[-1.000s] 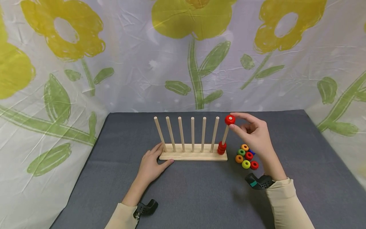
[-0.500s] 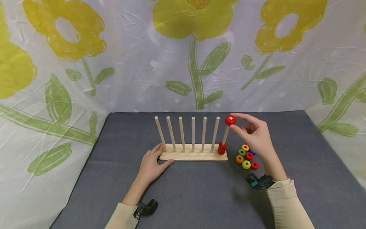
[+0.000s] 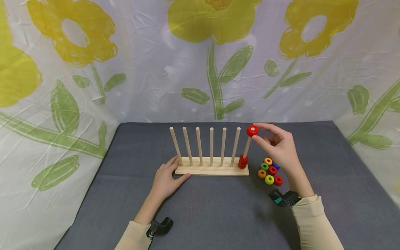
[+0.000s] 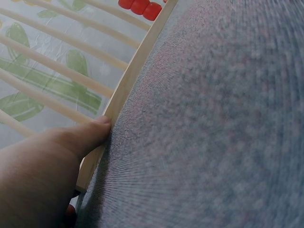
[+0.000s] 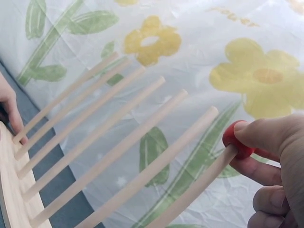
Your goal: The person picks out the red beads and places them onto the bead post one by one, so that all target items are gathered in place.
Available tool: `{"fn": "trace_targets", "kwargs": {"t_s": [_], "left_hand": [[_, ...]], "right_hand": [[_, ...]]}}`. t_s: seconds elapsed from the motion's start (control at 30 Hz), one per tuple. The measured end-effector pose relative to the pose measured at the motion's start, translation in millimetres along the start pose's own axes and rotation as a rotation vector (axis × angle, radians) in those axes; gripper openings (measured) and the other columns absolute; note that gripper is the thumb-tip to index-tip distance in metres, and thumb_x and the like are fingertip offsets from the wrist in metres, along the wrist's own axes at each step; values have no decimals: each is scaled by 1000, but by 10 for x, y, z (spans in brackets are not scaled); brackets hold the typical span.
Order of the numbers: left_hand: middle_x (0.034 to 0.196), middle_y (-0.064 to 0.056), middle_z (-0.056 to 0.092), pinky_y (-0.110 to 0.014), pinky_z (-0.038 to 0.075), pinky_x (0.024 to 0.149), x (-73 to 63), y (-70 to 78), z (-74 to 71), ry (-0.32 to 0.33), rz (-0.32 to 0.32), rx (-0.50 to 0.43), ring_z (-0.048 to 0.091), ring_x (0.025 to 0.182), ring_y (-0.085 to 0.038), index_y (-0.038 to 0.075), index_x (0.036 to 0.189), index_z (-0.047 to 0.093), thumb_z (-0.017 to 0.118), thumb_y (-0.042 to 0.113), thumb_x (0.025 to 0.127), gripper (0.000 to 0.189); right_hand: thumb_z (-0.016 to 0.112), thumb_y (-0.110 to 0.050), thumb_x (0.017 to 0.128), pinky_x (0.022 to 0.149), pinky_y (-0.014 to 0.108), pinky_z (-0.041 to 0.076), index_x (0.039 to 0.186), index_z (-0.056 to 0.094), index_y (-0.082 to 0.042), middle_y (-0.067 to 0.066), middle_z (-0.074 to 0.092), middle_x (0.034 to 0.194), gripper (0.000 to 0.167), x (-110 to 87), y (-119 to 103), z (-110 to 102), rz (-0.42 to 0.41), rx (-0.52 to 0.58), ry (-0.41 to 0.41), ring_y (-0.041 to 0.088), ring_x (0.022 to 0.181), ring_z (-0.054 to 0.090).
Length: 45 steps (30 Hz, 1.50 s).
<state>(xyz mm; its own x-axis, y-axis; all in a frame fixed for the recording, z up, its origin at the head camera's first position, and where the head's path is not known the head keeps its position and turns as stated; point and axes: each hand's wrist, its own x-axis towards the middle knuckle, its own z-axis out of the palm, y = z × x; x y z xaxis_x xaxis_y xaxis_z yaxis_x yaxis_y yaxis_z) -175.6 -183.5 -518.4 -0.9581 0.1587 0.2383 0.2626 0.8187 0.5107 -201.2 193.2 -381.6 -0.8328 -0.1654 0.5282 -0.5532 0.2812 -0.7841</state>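
A wooden peg rack [image 3: 209, 170] with a row of upright pegs stands on the table. My left hand [image 3: 165, 181] grips the left end of its base, thumb along the front edge and fingers behind. In the left wrist view the thumb [image 4: 92, 134] presses the base's edge. My right hand [image 3: 279, 146] pinches a red bead [image 3: 252, 131] between thumb and index finger at the top of the rightmost peg. The peg's tip shows in the bead's hole, and in the right wrist view the peg [image 5: 202, 183] enters it from below. Red beads [image 3: 242, 162] are stacked at that peg's foot.
Several loose beads lie on the grey tablecloth [image 3: 212, 215] below the right hand: orange [image 3: 261, 174], green [image 3: 264, 166], yellow-green [image 3: 269, 180], red [image 3: 278, 180] and a partly hidden blue one [image 3: 276, 166]. A flower-printed cloth [image 3: 150, 69] hangs behind the table.
Almost nothing differs; the whole scene shifts very slightly in the head view. Both hands keep their places, and the red bead stays at the peg's top.
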Motion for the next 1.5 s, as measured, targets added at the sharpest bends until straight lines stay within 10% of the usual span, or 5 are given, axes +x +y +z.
{"fn": "trace_targets", "kwargs": {"t_s": [0.57,0.8,1.0,1.3,1.5], "left_hand": [[152,-17,47,-57,42,96,8,-6,5,3,10,2,54,119,-40,2,149,51,78,50,88,83],[152,-17,46,-56,42,96,2,3,-5,6,10,-6,54,118,-40,2,148,52,78,50,88,82],[153,-16,46,-55,42,96,-1,0,-9,2,6,-5,54,118,-39,2,149,51,77,51,88,82],[153,-17,46,-56,42,96,-2,-6,3,5,10,0,54,118,-39,1,148,52,78,51,87,83],[153,-17,46,-56,42,96,-7,-13,6,3,10,2,54,118,-40,2,149,50,77,51,88,84]], "right_hand": [[70,10,92,39,31,26,130,64,6,15,68,111,39,12,-305,15,-3,49,-52,15,41,30],[69,10,92,38,31,25,130,64,6,3,45,57,38,15,-284,20,-6,38,-73,15,40,28],[69,10,92,38,31,25,129,65,7,2,36,50,37,17,-315,30,-7,15,-70,15,40,28],[70,11,91,38,31,24,129,67,3,16,69,106,39,11,-226,36,-15,22,-59,13,40,28],[72,9,90,38,30,25,129,70,-6,10,71,116,42,0,-18,28,11,11,-39,13,39,30]]}}
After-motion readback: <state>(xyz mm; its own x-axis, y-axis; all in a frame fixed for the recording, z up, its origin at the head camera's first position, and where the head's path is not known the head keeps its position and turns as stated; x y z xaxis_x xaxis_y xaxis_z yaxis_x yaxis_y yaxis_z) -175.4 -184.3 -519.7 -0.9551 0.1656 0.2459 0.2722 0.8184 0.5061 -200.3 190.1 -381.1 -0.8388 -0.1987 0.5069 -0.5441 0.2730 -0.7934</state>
